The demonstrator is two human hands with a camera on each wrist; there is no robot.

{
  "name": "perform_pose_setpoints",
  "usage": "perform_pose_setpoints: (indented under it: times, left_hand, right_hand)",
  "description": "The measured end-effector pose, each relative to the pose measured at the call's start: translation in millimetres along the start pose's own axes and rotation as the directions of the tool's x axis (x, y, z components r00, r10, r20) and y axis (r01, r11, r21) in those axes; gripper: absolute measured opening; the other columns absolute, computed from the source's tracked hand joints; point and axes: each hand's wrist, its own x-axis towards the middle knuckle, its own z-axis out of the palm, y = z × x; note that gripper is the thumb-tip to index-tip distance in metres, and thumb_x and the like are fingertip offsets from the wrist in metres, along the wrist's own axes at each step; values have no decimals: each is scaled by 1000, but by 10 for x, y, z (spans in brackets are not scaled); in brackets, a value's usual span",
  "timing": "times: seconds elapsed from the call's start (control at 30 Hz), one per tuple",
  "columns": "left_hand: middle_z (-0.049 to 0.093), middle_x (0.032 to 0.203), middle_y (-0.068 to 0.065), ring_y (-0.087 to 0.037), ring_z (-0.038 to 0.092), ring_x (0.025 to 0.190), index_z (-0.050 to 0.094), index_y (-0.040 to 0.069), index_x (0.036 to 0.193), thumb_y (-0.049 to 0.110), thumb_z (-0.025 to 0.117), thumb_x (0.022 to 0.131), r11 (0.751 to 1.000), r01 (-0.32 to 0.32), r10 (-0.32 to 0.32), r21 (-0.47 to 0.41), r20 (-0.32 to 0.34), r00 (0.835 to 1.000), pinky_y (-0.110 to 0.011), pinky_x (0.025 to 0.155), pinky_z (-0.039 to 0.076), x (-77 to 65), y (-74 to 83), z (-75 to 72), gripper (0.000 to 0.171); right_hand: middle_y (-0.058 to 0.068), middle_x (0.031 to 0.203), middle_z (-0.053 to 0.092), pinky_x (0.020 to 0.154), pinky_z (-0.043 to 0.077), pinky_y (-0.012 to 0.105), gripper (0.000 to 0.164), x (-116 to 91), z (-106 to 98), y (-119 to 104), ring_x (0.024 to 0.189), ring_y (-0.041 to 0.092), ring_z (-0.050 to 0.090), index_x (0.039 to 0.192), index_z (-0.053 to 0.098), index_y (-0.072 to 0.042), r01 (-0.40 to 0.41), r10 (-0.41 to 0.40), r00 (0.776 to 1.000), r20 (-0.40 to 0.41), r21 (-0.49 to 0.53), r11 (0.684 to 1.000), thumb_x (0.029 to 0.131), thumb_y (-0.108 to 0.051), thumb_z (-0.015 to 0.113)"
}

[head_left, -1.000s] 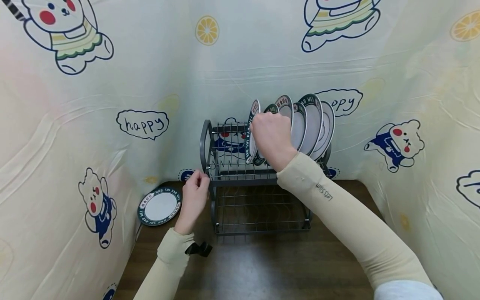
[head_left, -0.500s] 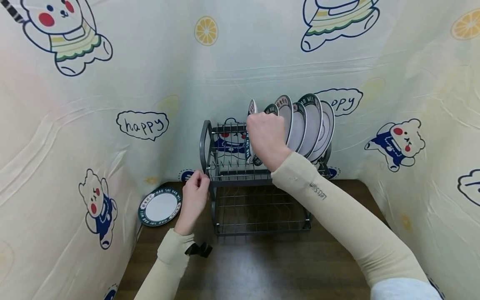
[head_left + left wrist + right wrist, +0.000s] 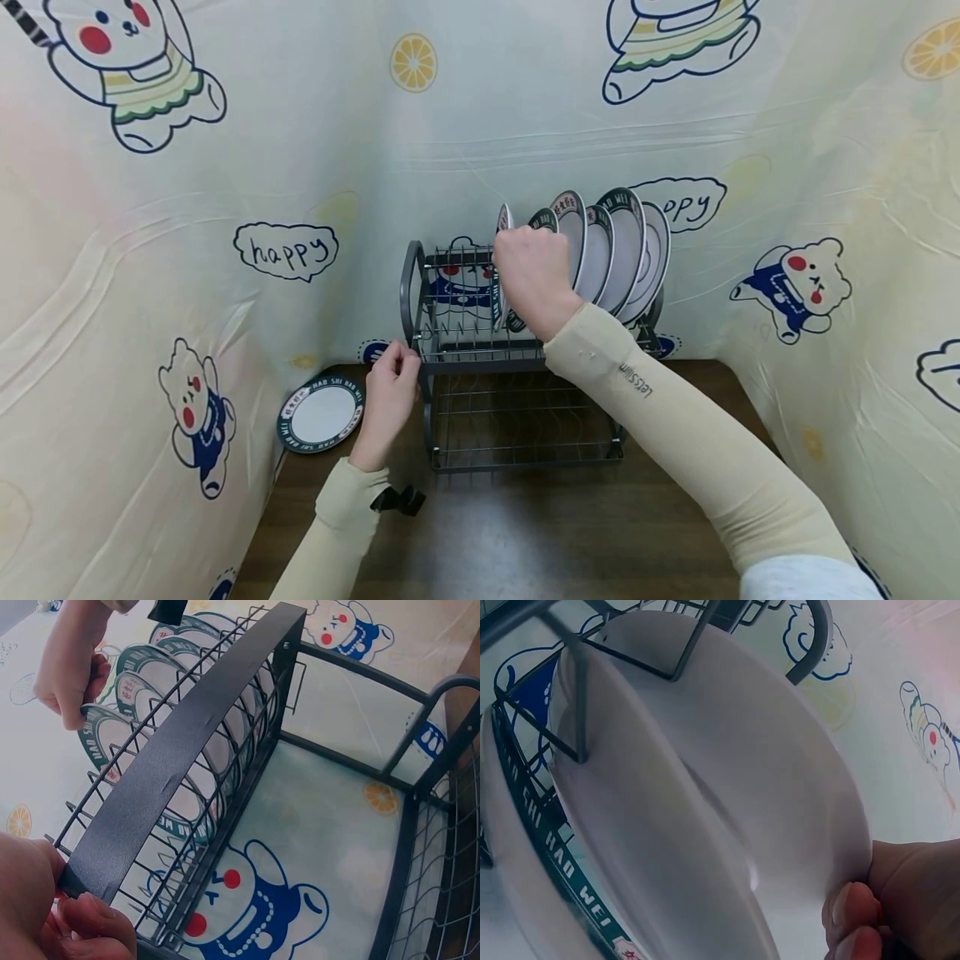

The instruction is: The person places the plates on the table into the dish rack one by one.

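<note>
My right hand (image 3: pixel 534 271) pinches the rim of a white plate (image 3: pixel 504 218) with a green lettered border. That plate stands nearly edge-on in the upper tier of a dark two-tier dish rack (image 3: pixel 487 365), leftmost in a row of upright plates (image 3: pixel 626 237). In the right wrist view, thumb and fingertips (image 3: pixel 855 904) hold the plate's edge, its plain white underside (image 3: pixel 795 772) facing the camera. My left hand (image 3: pixel 388 400) grips the rack's front left corner; the left wrist view shows its fingers (image 3: pixel 94 919) around the end of the flat bar (image 3: pixel 161 769).
Another green-rimmed plate (image 3: pixel 321 414) leans at the left, by the patterned cloth wall (image 3: pixel 285 317). The rack's lower wire shelf (image 3: pixel 525 417) stands on a dark wooden table (image 3: pixel 517 533). Cloth with cartoon bears surrounds the back and both sides.
My right hand has shifted slightly left along with the plate, which now stands more edge-on and a little lower in the rack. The left hand has stayed on the rack corner.
</note>
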Motion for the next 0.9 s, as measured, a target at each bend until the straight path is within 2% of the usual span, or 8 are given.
perform_pose_setpoints:
  times: [0.17,0.3,0.4,0.53,0.77,0.9]
  left_hand:
    - [47,72,-5,-18,48,54,54,1,99,16,46,108,1000,-7,7,4,-4,1000,-27,50,40,-1,2,6,20]
    - [47,72,-5,-18,47,54,54,2,97,15,46,108,1000,-19,20,13,-15,1000,-27,50,39,-7,7,15,19]
    - [47,72,-5,-18,47,53,54,4,95,15,46,108,1000,-15,15,16,-14,1000,-27,50,39,-1,7,20,19]
    - [47,73,-5,-18,47,53,55,3,97,17,46,109,1000,-6,6,20,-5,1000,-27,50,40,4,7,14,20]
    - [48,75,-6,-18,48,54,55,3,98,17,45,109,999,-19,19,29,-6,1000,-27,51,41,9,-22,1,20]
    - [49,75,-7,-20,48,54,55,4,96,16,45,108,999,-33,33,40,-11,999,-27,50,42,15,-33,6,19]
  right_hand:
    - [-1,56,41,46,32,28,40,-13,-8,32,51,15,38,70,61,-9,5,-5,1000,1,26,1000,108,-15,51]
    - [1,59,48,46,38,29,35,-33,-21,49,53,15,43,81,68,-7,11,-12,1000,17,38,999,109,-14,48]
    - [2,59,51,46,37,29,40,-54,-24,75,52,17,46,84,69,-6,2,-3,1000,16,64,998,112,-20,44]
    - [1,56,48,44,32,29,47,-99,-22,140,48,18,44,74,61,-8,15,-10,999,-51,103,995,113,-26,41]
    - [3,57,47,43,33,33,32,-241,-18,290,46,21,45,85,56,-6,106,-68,979,-190,199,974,110,-23,43]
    - [2,55,43,42,29,32,30,-343,15,379,43,21,42,82,53,-7,170,-99,956,-275,250,953,108,-20,46]
